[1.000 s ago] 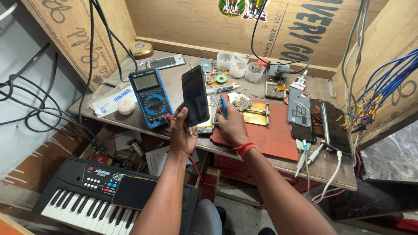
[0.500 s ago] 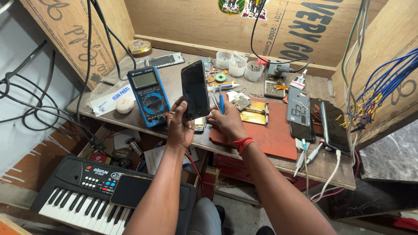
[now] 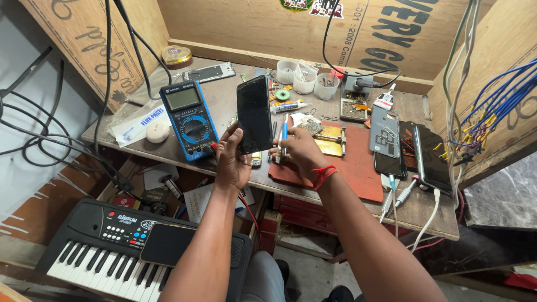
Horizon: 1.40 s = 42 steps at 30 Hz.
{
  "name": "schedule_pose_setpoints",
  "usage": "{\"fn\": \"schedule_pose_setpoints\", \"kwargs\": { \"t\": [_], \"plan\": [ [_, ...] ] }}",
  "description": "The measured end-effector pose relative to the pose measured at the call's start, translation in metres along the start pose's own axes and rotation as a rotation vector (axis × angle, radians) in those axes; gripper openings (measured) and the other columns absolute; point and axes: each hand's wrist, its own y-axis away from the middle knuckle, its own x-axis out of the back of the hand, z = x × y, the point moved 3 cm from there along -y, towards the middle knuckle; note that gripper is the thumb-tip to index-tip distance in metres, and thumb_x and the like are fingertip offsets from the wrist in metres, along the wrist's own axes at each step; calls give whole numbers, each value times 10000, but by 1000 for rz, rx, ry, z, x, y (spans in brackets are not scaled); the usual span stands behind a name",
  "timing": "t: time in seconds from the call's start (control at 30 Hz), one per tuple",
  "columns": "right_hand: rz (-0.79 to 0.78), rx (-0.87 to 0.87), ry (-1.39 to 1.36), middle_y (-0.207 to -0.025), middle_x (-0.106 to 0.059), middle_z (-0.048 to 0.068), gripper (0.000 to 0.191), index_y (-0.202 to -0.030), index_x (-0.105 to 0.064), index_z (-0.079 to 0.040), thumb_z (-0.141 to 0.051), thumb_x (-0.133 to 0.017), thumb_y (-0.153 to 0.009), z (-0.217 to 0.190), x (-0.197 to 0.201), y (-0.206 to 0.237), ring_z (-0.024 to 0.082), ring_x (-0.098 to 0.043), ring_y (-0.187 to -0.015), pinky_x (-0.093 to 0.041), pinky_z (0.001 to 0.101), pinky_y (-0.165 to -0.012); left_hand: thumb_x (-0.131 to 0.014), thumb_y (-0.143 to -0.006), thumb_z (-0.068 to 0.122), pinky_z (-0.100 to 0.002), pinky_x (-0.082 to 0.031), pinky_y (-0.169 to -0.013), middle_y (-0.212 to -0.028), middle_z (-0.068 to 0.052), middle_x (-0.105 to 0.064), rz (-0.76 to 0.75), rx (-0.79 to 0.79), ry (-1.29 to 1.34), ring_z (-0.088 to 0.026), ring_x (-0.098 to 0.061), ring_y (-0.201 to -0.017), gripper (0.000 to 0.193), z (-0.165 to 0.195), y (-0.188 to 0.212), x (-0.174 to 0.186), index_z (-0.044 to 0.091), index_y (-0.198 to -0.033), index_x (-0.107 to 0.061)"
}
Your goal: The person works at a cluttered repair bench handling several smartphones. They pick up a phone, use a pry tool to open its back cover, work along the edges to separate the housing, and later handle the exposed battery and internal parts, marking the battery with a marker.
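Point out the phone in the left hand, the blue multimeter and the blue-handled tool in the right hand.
black phone (image 3: 254,114), head view, middle of its dark face.
blue multimeter (image 3: 188,120), head view, on its round dial.
blue-handled tool (image 3: 285,130), head view, blue shaft above the right hand's fingers.

A worn wooden workbench (image 3: 436,215) stood boxed in by plywood panels: a back board (image 3: 240,28) and slanted side boards (image 3: 72,39) at left and right. Beyond the left panel ran a pale grey wall (image 3: 22,112), with reddish brick (image 3: 39,207) lower down. Even, soft light fell on the bench, and a grey concrete floor (image 3: 305,277) showed beneath it.
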Motion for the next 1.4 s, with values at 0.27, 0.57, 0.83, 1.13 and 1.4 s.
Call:
{"fn": "schedule_pose_setpoints", "kwargs": {
  "t": [0.27, 0.57, 0.83, 1.13, 1.4],
  "plan": [
    [13, 58, 57, -981, -735, 120, 318, -1208, -603, 76, 51, -602, -891, -2, -7, -10, 154, -724, -785, -623, 277, -691, -744, -933, 135, -141, -382, -434, -847, 17, -701, -18, -1, -20, 18, -495, -516, 329, 0, -2, 1, 28, -1227, -645],
    [73, 199, 208, -1001, -758, 76, 302, -1225, -640, 68, -14, -553, -948, -4, -22, -3, 96, -715, -817, -628, 260, -689, -739, -923, 145, -141, -408, -433, -848, 5, -704, -13, 27, -21, 12, -490, -495, 341, 3, -2, 0, 27, -1229, -643],
    [189, 387, 380, -936, -761, 93, 220, -1116, -689, 33, -14, -586, -926, -11, -17, 22, 109, -723, -767, -593, 258, -630, -743, -943, 142, -133, -420, -452, -862, 19, -686, -15, 24, -8, 13, -515, -530, 331, 5, -2, -1, 30, -1237, -642],
    [251, 563, 396, -884, -782, 49, 126, -994, -724, 10, -67, -651, -926, -10, -22, 82, 95, -724, -749, -588, 239, -664, -720, -946, 144, -137, -422, -441, -845, 29, -685, -22, 18, -10, 9, -519, -516, 319, 6, -1, 0, 46, -1244, -659],
    [629, 649, 669, -801, -736, 55, 87, -878, -759, -43, -119, -783, -844, -17, 25, 187, 134, -685, -668, -541, 291, -617, -721, -965, 139, -140, -425, -459, -808, 37, -667, -52, 26, -11, 7, -505, -512, 304, 5, -1, 3, 40, -1246, -663]
  ]
}}
